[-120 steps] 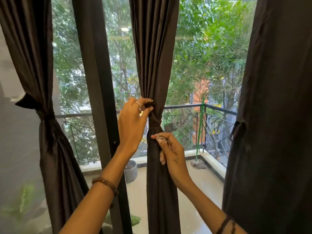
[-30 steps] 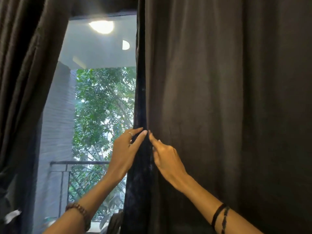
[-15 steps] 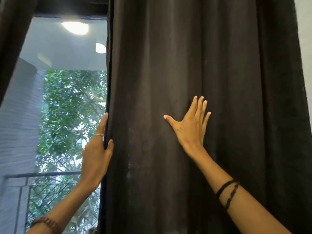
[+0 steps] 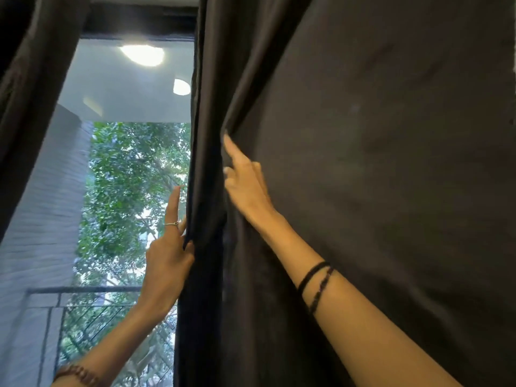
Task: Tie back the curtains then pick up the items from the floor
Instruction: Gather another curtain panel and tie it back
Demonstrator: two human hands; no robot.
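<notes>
A wide dark brown curtain (image 4: 377, 163) hangs loose and fills the right two thirds of the head view. My left hand (image 4: 167, 255) holds its left edge, thumb in front and fingers behind the cloth, index finger pointing up. My right hand (image 4: 245, 182) reaches into a fold just right of that edge and grips the fabric, which bunches between the two hands. No floor items are in view.
Another dark curtain (image 4: 25, 93) hangs at the far left. Between them is window glass (image 4: 125, 177) with trees, a grey wall and a balcony railing (image 4: 83, 290) outside. A dark window frame (image 4: 139, 20) runs across the top.
My right hand has moved left from lying flat on the middle of the curtain to gripping a fold near its left edge. The cloth between my hands has gathered. My left hand stays on the edge.
</notes>
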